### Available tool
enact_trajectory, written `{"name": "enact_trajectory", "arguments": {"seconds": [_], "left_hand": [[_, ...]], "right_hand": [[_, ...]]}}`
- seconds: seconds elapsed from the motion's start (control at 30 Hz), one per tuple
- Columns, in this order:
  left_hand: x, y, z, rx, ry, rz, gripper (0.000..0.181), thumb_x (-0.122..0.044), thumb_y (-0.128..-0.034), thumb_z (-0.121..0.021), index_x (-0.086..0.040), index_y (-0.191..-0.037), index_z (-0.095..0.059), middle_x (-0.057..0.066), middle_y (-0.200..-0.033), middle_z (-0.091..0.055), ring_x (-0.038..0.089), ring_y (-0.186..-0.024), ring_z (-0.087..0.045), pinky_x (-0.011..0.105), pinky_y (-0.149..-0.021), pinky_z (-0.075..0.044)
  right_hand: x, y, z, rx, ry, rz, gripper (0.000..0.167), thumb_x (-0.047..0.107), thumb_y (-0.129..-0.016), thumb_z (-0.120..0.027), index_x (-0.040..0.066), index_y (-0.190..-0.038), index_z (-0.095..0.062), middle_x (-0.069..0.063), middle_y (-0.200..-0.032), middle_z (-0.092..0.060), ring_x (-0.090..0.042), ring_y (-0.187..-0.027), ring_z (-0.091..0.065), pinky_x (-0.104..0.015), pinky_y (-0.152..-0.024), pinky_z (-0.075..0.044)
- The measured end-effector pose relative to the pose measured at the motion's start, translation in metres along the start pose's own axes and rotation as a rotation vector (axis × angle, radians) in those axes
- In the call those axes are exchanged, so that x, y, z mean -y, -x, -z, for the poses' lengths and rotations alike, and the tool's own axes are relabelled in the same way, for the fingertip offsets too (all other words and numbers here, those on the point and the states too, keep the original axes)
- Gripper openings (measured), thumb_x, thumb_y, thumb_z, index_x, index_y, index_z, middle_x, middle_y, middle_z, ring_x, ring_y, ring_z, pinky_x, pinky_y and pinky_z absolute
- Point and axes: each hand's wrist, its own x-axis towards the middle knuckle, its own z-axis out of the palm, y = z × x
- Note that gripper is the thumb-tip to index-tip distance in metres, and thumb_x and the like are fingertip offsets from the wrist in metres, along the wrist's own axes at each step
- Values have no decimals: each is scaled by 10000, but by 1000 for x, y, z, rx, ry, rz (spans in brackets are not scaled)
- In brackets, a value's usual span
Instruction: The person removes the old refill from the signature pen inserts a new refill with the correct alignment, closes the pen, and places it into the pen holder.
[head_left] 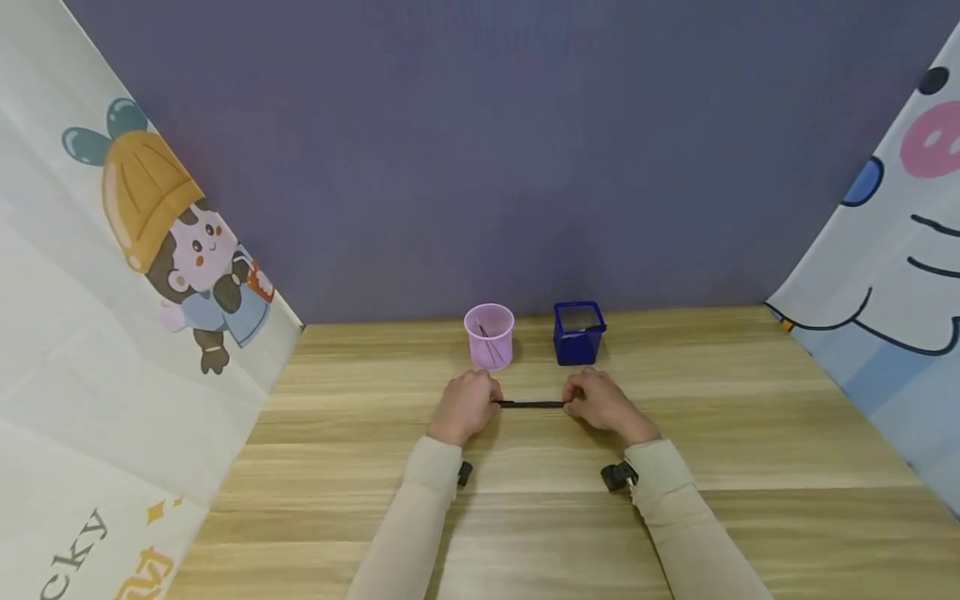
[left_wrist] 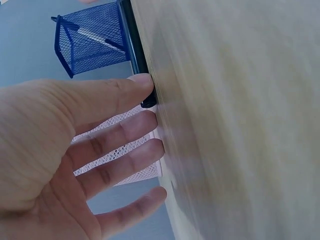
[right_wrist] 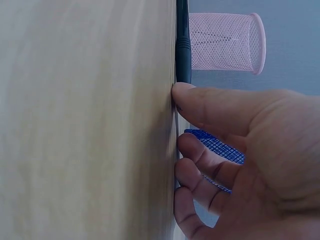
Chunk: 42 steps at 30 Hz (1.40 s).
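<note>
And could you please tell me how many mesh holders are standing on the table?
2: the round pink holder, just beyond the left hand, and the square blue holder, just beyond the right hand. None seems hidden.

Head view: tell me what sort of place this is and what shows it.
Probably a small screened-off table set up for demonstrations, though I can't be sure: a wood-grain tabletop, a plain grey-purple backing behind it, and a cartoon-printed white panel on the left, with another on the right.
</note>
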Motion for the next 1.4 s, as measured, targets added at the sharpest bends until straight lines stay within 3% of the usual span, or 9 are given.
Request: {"name": "enact_trajectory", "arguments": {"seconds": [0.43,0.67,0.8,0.9,1.03,1.23,1.4], "left_hand": [[4,1,-1,6,-2,-23,91,-152,-845,-822,-167,-931,-796,11,-991,-759,232,-980,-706,430,-907,-579],[7,1,2,41,111,-21,59,-131,-879,-785,-130,-932,-758,5,-944,-762,198,-908,-702,404,-889,-581],[8,2,4,45,172,-6,61,-108,-889,-769,-129,-939,-740,-1,-912,-751,170,-840,-680,377,-842,-579],[9,2,6,31,208,-11,80,-80,-887,-764,-126,-943,-731,12,-905,-747,171,-833,-673,362,-819,-576],[11,2,8,-11,220,-36,83,-74,-894,-763,-126,-957,-745,30,-906,-759,185,-850,-695,354,-808,-581],[12,1,13,-40,282,-39,106,-124,-912,-766,-120,-1017,-781,28,-928,-777,162,-847,-711,345,-820,-584],[13,0,17,-87,269,-76,114,-165,-916,-764,-129,-1023,-787,5,-943,-777,134,-837,-698,338,-818,-570]], "right_hand": [[-1,1,-3,21,25,17,109,116,-937,-721,147,-850,-663,-22,-916,-559,-248,-904,-484,-398,-802,-409],[-2,-1,-1,14,29,10,59,129,-974,-677,115,-920,-659,-35,-960,-630,-252,-946,-549,-454,-856,-472],[-2,-1,1,-1,-19,20,48,121,-982,-666,104,-938,-653,-25,-889,-658,-194,-847,-584,-397,-788,-497],[-2,-1,4,-4,-72,31,50,114,-974,-680,115,-934,-651,9,-810,-647,-129,-740,-563,-320,-711,-479],[-1,0,7,-14,-139,61,42,105,-962,-699,109,-959,-657,20,-803,-685,-93,-728,-589,-281,-706,-485],[-1,0,12,-42,-190,78,102,132,-967,-706,93,-1061,-709,-16,-934,-775,-144,-867,-715,-370,-830,-574],[-1,0,18,-45,-223,84,180,169,-978,-697,84,-1132,-735,-24,-983,-794,-184,-934,-747,-432,-896,-590]]}}
